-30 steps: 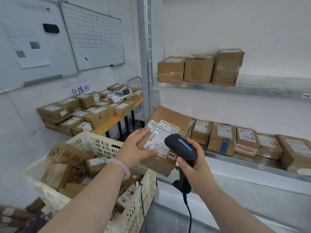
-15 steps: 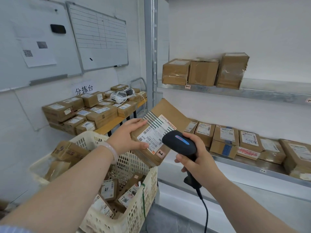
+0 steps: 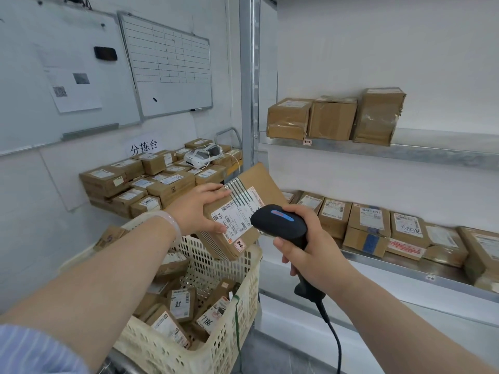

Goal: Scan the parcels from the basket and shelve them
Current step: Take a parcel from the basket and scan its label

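At frame centre the left hand (image 3: 198, 209) grips a brown labelled cardboard parcel (image 3: 239, 211) above the cream plastic basket (image 3: 216, 314) while the right hand (image 3: 310, 252) clasps the black handheld scanner (image 3: 279, 225), apparently mid-scan; shelving should follow.

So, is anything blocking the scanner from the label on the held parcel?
Nothing visible. The scanner faces the label on the parcel from close by; the left grip holds the parcel's left side, thumb at the label's corner.
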Demonstrator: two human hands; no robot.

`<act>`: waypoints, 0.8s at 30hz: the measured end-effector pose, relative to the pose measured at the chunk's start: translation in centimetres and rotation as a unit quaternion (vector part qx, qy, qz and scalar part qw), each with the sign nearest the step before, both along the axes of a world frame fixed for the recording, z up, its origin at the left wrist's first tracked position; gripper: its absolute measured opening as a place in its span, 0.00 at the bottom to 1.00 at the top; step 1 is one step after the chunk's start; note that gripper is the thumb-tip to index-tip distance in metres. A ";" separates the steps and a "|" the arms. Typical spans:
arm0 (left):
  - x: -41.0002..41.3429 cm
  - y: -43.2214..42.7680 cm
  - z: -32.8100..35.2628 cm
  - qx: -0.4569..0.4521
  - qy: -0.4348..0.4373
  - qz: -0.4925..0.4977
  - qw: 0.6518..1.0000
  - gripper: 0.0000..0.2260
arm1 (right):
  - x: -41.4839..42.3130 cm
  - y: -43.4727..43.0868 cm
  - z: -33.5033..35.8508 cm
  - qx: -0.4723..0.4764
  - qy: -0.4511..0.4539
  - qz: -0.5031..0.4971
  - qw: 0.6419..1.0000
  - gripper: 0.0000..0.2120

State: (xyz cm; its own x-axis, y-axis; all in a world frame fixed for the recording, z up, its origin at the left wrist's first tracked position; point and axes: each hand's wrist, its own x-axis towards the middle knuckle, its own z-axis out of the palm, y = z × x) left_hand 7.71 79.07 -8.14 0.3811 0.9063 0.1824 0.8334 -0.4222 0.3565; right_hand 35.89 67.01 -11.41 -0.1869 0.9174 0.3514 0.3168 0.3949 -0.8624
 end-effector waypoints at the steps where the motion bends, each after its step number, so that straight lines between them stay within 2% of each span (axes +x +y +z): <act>1: 0.0 0.0 0.1 0.001 0.004 0.001 1.000 0.41 | -0.1 -0.1 0.1 0.000 0.001 0.003 1.000 0.27; 24: 1.4 -0.2 0.6 -0.003 0.014 -0.005 1.000 0.41 | 0.5 -1.5 0.5 -0.002 0.005 -0.030 1.000 0.25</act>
